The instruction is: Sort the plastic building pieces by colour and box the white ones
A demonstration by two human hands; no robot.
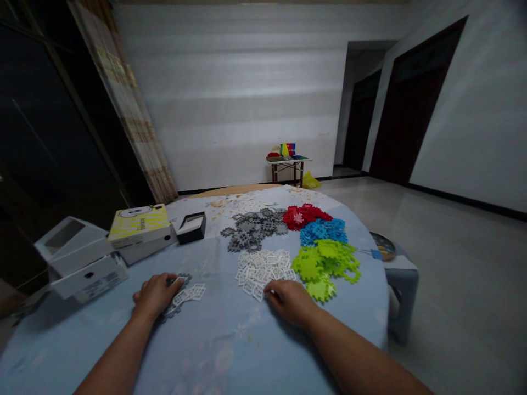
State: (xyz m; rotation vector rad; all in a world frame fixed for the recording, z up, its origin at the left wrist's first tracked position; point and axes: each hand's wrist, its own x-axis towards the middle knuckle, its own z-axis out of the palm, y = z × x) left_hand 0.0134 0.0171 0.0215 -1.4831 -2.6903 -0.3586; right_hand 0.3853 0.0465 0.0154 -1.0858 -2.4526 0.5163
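My left hand (156, 295) is closed at the left of the table, its thumb and fingers on a grey toothed plastic piece (186, 277). Several small white lattice pieces (189, 295) lie beside that hand, partly over the grey. My right hand (291, 300) has its fingertips pinched together at the near edge of a pile of white lattice pieces (265, 266), on a white piece there; the fingers partly hide it. Next to the right hand spreads a heap of lime green toothed pieces (325, 263).
Behind the white pile lie grey toothed pieces (255, 227), red ones (307, 215) and blue ones (323, 231). Open white boxes (78, 255), a yellow-and-white box (140, 227) and a small black box (191, 227) stand at left. A grey stool (405, 269) holds a round container (382, 247).
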